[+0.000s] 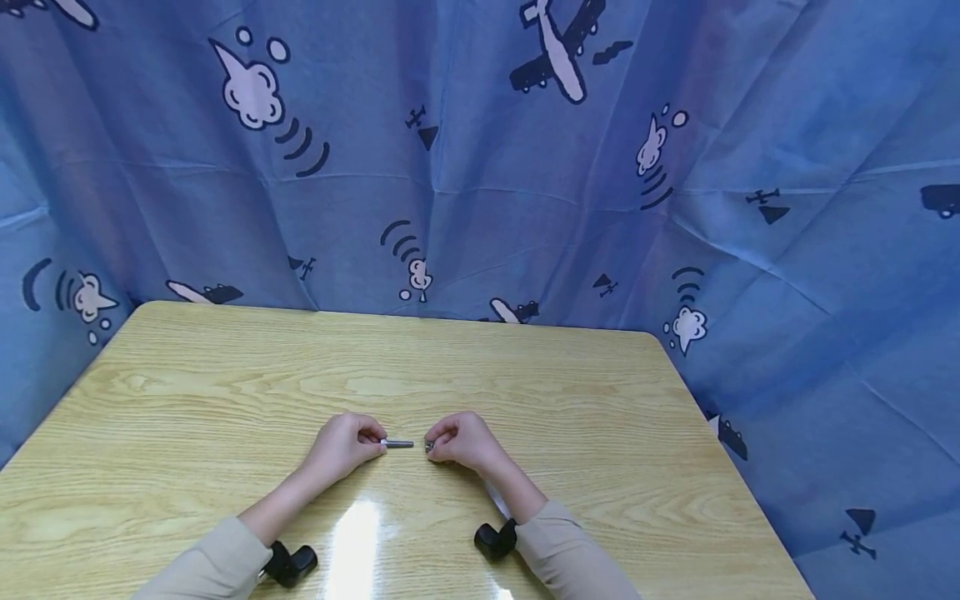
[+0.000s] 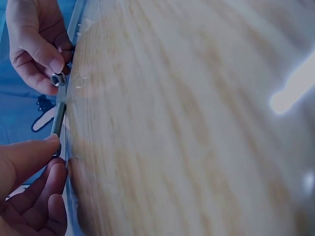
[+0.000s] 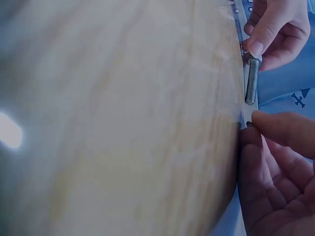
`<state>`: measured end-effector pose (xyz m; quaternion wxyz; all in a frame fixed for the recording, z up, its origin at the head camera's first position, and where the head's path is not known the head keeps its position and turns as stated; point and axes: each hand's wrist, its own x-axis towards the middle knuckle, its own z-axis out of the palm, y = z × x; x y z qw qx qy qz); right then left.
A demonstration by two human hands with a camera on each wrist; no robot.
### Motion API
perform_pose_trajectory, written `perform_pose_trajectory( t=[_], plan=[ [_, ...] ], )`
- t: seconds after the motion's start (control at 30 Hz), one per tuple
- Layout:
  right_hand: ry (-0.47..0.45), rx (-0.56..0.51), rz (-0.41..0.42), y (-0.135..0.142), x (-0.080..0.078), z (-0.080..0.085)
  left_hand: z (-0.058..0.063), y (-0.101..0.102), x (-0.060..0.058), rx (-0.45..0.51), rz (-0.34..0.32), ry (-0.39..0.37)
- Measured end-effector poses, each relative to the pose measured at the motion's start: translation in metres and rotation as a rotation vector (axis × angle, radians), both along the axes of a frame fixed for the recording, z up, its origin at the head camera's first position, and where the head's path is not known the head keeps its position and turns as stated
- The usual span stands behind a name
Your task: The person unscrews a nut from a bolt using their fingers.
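A threaded metal bolt is pinched at its head end by my left hand, its shank pointing right. Across a small gap, my right hand pinches a small metal nut between thumb and fingers. In the left wrist view the nut shows its hole facing the bolt, and the two stand apart. The right wrist view shows the bolt's threads clearly, while fingertips mostly hide the nut there.
Both hands are over a light wood-grain table. Behind it hangs a blue curtain printed with airplanes and clouds. Black wrist-worn devices sit by both sleeves. Glare lies on the tabletop near the front.
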<state>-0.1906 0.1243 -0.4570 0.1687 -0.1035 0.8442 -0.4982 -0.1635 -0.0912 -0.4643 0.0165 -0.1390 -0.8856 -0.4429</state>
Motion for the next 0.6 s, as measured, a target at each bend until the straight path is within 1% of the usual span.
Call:
perform_pose_trajectory(
  t=[0.23, 0.37, 0.6],
  plan=[
    [0.038, 0.107, 0.010, -0.0039, -0.0009, 0.0049, -0.0001, 0.0008, -0.0001, -0.013, -0.002, -0.002],
    [0.045, 0.130, 0.008, -0.0043, -0.0004, 0.0064, -0.0011, 0.0016, -0.0006, -0.017, 0.004, 0.002],
    [0.049, 0.152, 0.005, -0.0031, -0.0006, 0.0057, -0.0025, -0.0005, -0.0009, -0.011, -0.011, 0.018]
  ],
)
